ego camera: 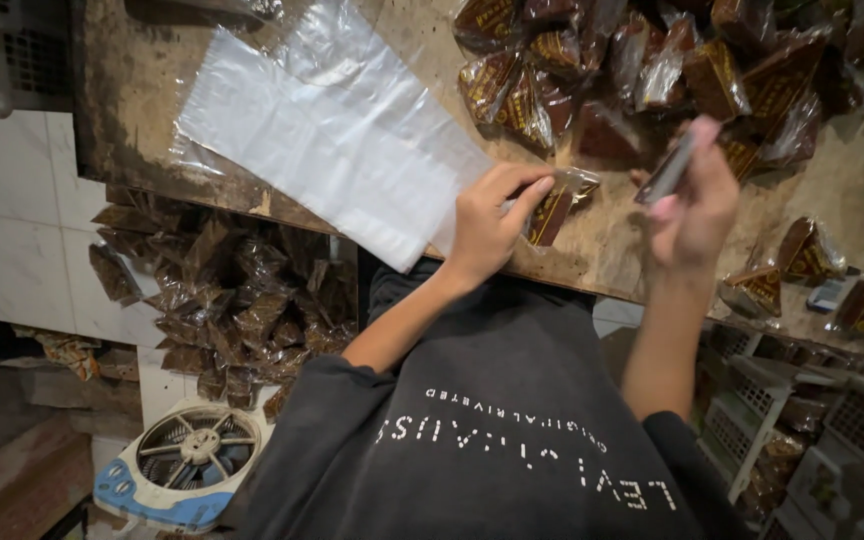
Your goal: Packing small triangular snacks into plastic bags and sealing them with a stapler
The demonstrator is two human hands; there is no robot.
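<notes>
My left hand (487,220) rests on the wooden table's front edge and pinches a small brown packet in clear wrap (555,208) against the table. A flat stack of clear plastic bags (332,140) lies just left of that hand. My right hand (697,200) is raised above the table and holds a thin dark flat packet (666,172) between thumb and fingers. A heap of brown wrapped triangular packets (642,75) lies beyond both hands.
The worn wooden table (132,90) fills the top of the view. Below its left edge lies a pile of wrapped packets (222,300) on the floor, beside a small blue-and-white fan (187,460). White plastic crates (812,440) stand at lower right. Loose packets (812,255) lie at the right.
</notes>
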